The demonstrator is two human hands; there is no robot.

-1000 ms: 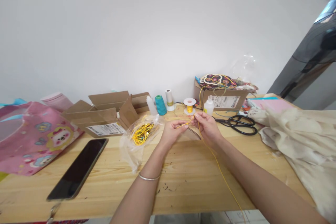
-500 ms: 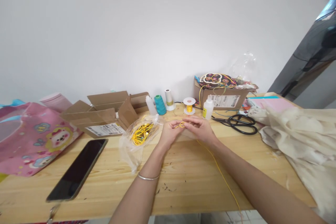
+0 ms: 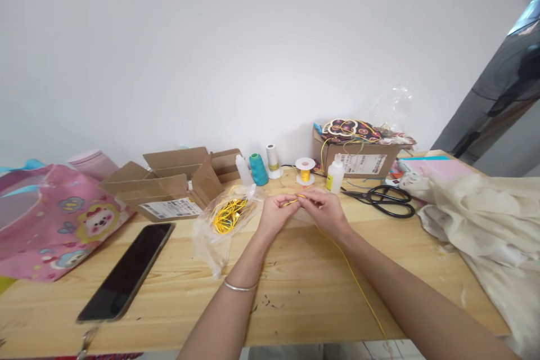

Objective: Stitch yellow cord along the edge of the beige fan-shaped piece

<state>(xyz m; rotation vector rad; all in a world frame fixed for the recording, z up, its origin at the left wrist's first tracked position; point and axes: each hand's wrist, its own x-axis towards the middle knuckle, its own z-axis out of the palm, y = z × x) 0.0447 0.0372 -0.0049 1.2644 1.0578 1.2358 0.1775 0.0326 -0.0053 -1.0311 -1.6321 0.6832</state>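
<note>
My left hand (image 3: 275, 212) and my right hand (image 3: 324, 211) meet over the middle of the table, fingertips pinched close together. Between them runs a thin yellow cord (image 3: 352, 273), and both hands grip it. From beneath my right hand its long tail trails down past the table's front edge. The short piece between the fingertips is partly covered by the fingers. Just behind my hands stands a spool of yellow thread (image 3: 304, 172). Left of my left hand, a clear plastic bag (image 3: 211, 253) holds a bundle of yellow cords (image 3: 228, 216).
Black scissors (image 3: 386, 201) and a small bottle (image 3: 335, 174) lie to the right, before a full cardboard box (image 3: 363, 158). A teal thread cone (image 3: 258, 170) and an open carton (image 3: 169, 191) are at back left. A phone (image 3: 126, 273), pink bag (image 3: 63, 225) and cream cloth (image 3: 476, 225) flank the table.
The small loop of yellow cord between my fingertips has drawn into a flatter line. My hands stay at nearly the same place, and the view has shifted slightly.
</note>
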